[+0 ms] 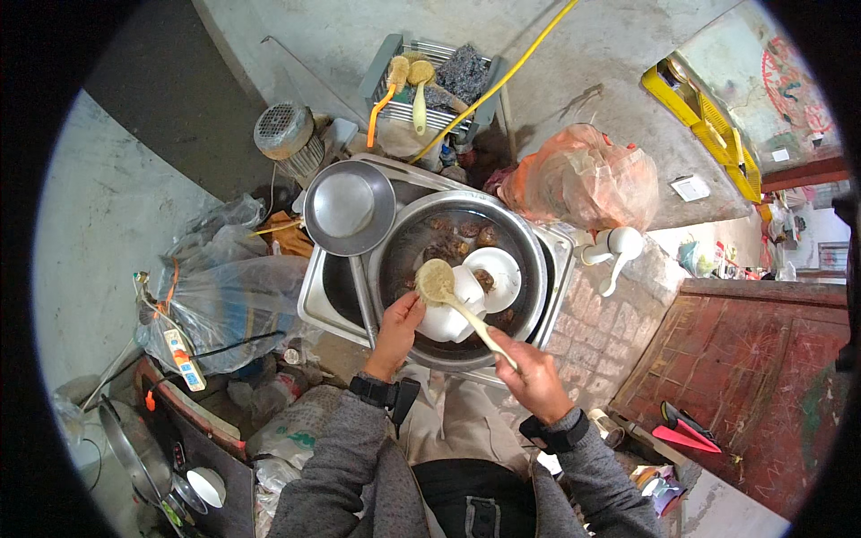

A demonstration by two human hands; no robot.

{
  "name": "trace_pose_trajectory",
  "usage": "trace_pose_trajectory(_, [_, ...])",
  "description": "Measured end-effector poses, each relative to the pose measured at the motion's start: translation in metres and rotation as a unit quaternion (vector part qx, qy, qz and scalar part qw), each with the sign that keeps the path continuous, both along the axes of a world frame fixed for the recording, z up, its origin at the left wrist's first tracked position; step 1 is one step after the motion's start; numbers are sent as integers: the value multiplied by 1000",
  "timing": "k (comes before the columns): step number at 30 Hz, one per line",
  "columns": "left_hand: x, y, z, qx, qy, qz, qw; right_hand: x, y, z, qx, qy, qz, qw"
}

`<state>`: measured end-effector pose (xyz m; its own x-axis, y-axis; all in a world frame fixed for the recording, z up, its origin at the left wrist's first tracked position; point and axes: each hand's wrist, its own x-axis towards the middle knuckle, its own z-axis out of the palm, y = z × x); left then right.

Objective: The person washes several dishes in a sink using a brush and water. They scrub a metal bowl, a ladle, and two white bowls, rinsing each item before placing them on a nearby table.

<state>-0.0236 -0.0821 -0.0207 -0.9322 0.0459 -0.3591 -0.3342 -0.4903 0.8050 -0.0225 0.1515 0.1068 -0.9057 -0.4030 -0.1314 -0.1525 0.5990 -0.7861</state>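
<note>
My right hand [535, 380] grips the pale handle of a round dish brush [436, 279]. Its bristle head is up against a white bowl [447, 324], which my left hand [393, 333] holds by the near-left edge. Both hands are over a large stainless steel basin [538, 309] of dark water. Inside the basin, a second white bowl [496, 269] lies tilted with a brown lump at its edge. Several brown, root-like lumps [485, 235] sit in the water; what they are I cannot tell.
The basin rests on a steel sink [316, 306]. A long-handled metal pan [350, 208] lies across its left side. Behind are a rack [377, 74] with brushes and scouring pads, and a yellow hose [518, 67]. Plastic bags [578, 175] flank the sink; a power strip [183, 360] hangs left.
</note>
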Motion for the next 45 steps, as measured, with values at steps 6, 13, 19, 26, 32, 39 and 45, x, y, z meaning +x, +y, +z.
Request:
trace_pose_trajectory(6, [3, -10, 7, 38, -16, 64, 997, -1, 38, -48, 44, -6, -152, 987])
trace_pose_trajectory(13, [-14, -22, 17, 14, 0, 27, 1000, 7, 39, -104, 241, -25, -91, 966])
trace_pose_trajectory(19, [-31, 7, 25, -7, 15, -24, 1000, -29, 62, 17, 97, 170, -222, 955])
trace_pose_trajectory(26, [-57, 59, 45, 16, 64, -66, 996, -84, 17, 119, 69, 291, -107, 948])
trace_pose_trajectory(32, [-73, 92, 43, 20, 92, -60, 994, -96, 25, 126, 33, 276, -62, 959])
trace_pose_trajectory(39, [-88, 115, 40, -22, 65, -92, 993, -107, 50, 132, 19, 231, 17, 973])
trace_pose_trajectory(45, [-91, 123, 50, -3, 61, -86, 994, -109, 53, 134, 3, 220, 30, 975])
